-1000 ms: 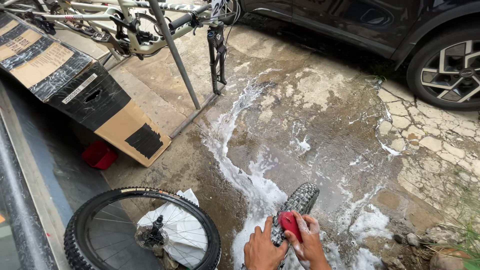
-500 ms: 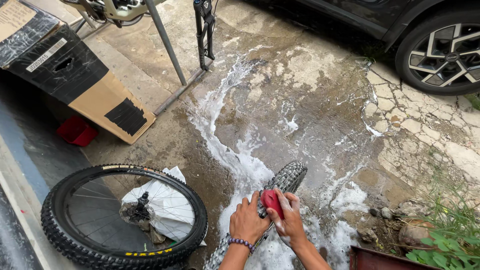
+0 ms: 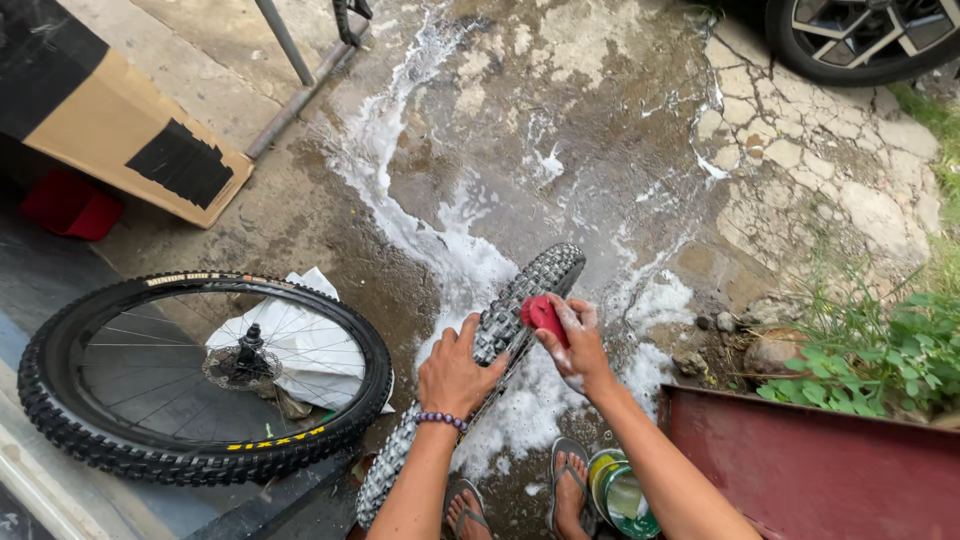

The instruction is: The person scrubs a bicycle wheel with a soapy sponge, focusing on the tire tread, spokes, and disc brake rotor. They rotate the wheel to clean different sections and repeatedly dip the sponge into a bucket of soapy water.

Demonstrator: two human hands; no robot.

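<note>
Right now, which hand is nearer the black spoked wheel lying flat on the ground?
Left. The left hand grips the upright knobby tyre beside the flat wheel; the right hand is beyond it.

Red brush point(image 3: 543, 316) lower along tyre point(image 3: 500, 335)

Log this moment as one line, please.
left hand: steadies upright tyre | right hand: presses red sponge on tread | ground: wet, soapy | second wheel: flat

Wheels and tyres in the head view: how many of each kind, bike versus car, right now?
Bike wheels: 2, the knobby tyre gripped by the left hand and scrubbed with the red sponge in the right hand, and the spoked wheel lying flat.
Car wheels: 1.
Total: 3.
</note>
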